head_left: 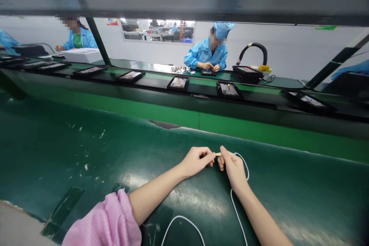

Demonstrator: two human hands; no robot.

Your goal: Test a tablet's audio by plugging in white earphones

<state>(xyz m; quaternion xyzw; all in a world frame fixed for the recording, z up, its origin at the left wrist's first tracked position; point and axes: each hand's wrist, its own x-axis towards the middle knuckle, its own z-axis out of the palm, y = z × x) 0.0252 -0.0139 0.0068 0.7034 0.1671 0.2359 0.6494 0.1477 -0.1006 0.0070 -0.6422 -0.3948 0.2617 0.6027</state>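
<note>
A thin white cable (240, 165) is right in the action here, out on the green conveyor mat (57, 150) in front of the person. Its short pale tip (219, 154) is pinched up between both hands, just above the mat. The left hand (196, 162) is closed narrow, with its fingers curled in around one end of the tip, and the right hand (232, 170) comes in tight from the other side, thumb and fingers gripping close by. The two hands are nearly touching! From there the cable swings in a loose loop beside the right wrist and runs off the bottom edge of the view, with another white arc (181, 225) lying on the mat below the left forearm.

So where do things stand? The cable lies loose, neither coiled nor tied, and the tip is connected to nothing that can be seen. Whatever the fingers are doing to that tip is hidden, because they wrap right around it, and its end can't be made out. The far end of the cable is out of frame too. A pink sleeve (106, 219) covers the left arm, and beyond the mat, black-framed units (178, 83) sit in a row, too small to read in detail.
</note>
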